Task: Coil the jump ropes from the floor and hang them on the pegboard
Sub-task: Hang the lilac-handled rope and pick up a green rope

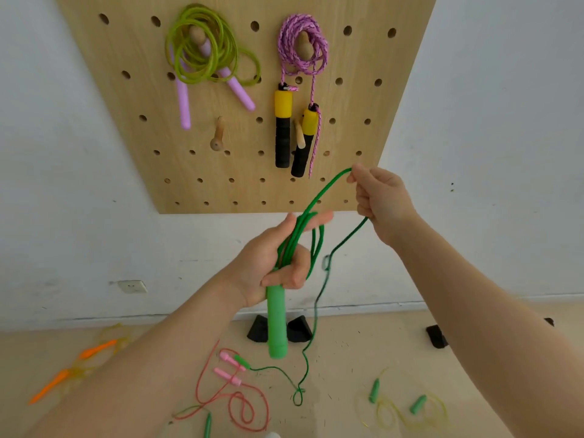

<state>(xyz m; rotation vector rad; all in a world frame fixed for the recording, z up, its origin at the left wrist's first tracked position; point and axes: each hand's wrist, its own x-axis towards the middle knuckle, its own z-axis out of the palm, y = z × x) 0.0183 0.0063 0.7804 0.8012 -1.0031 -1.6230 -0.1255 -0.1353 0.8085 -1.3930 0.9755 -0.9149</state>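
My left hand (274, 263) grips the green jump rope's handle (276, 324), which points down, along with several loops of its cord (311, 235). Up to the right, my right hand (380, 200) pinches a raised stretch of the same cord. From there the cord trails down to the floor, where its second green handle (242, 361) lies. The wooden pegboard (347, 99) stands against the wall. A coiled lime rope with lilac handles (202, 55) and a pink braided rope with yellow-black handles (301, 52) hang on it.
Two bare wooden pegs (218, 135) (299, 134) stick out of the board. On the floor lie a red rope with pink handles (232, 393), an orange-handled yellow rope (79, 368) at left and a green-handled yellow rope (407, 406) at right. Black board feet (278, 330) stand by the wall.
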